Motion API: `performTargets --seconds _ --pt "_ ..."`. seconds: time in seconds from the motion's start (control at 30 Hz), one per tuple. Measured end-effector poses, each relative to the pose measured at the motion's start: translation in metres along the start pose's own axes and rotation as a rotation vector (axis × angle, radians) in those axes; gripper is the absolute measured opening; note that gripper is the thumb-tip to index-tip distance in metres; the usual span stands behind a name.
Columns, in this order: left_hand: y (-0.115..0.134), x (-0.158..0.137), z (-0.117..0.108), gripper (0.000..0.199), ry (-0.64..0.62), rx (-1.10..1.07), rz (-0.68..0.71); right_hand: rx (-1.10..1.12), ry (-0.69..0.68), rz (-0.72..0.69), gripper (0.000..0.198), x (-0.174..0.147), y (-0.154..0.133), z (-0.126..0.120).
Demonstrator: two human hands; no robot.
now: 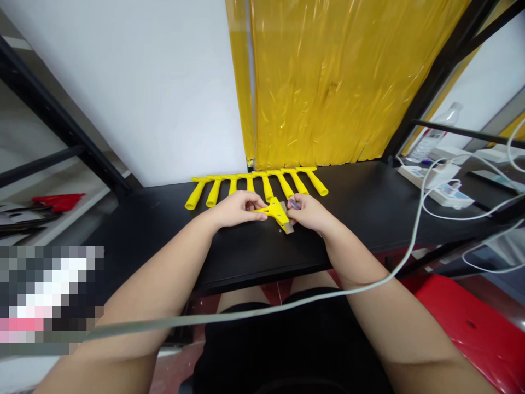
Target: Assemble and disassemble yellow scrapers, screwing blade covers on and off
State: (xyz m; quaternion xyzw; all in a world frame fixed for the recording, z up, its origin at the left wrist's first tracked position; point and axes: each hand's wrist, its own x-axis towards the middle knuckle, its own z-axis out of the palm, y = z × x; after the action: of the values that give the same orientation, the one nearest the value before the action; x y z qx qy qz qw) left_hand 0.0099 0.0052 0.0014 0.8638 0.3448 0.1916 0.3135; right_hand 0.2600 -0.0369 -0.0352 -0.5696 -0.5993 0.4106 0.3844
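- One yellow tool (pixel 273 209) with a metal blade (pixel 290 226) sits between the hands, just above the near part of the black tabletop (pixel 361 191).
- Left hand (pixel 238 209): nearly closed, thumb and fingers pinching the tool's yellow stem.
- Right hand (pixel 310 212): fingers curled in beside the blade, dark purplish item (pixel 294 204) at the fingertips; can't tell if it's gripped, or if the hand touches the blade.
- Handling, judgement: keep the stem pinch firm, head steady, skin off the blade edge; watch the tiny bit (pixel 280 231) below, easily lost.
- Eight yellow hollow-handled pieces (pixel 194 195) lie in a row behind, open ends toward the person.
- Room: white panel (pixel 164 93) and yellow film (pixel 324 82) behind; power strip (pixel 437 187) right; pale cable (pixel 283 310) crosses in front of both forearms; red seat (pixel 467 328) lower right.
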Motion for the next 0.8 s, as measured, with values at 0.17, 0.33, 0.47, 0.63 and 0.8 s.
performTargets --seconds 0.17,0.33,0.47,0.63,0.8 --pt "-0.003 0.0 -0.001 0.039 0.033 -0.068 -0.014 -0.096 -0.003 -0.007 0.023 0.001 0.004 -0.001" --pt "0.001 -0.002 -0.003 0.034 0.035 -0.109 -0.054 -0.238 0.058 -0.056 0.015 0.001 0.003 -0.005" --pt "0.005 -0.005 -0.007 0.034 0.034 -0.145 -0.077 -0.379 0.161 -0.093 0.012 0.0 0.003 -0.011" --pt "0.002 -0.006 -0.006 0.038 0.009 -0.184 -0.062 -0.482 0.2 -0.118 0.012 -0.005 0.004 -0.017" --pt "0.002 -0.006 0.0 0.043 0.016 -0.075 -0.02 -0.122 0.159 -0.224 0.02 -0.01 -0.004 -0.01"
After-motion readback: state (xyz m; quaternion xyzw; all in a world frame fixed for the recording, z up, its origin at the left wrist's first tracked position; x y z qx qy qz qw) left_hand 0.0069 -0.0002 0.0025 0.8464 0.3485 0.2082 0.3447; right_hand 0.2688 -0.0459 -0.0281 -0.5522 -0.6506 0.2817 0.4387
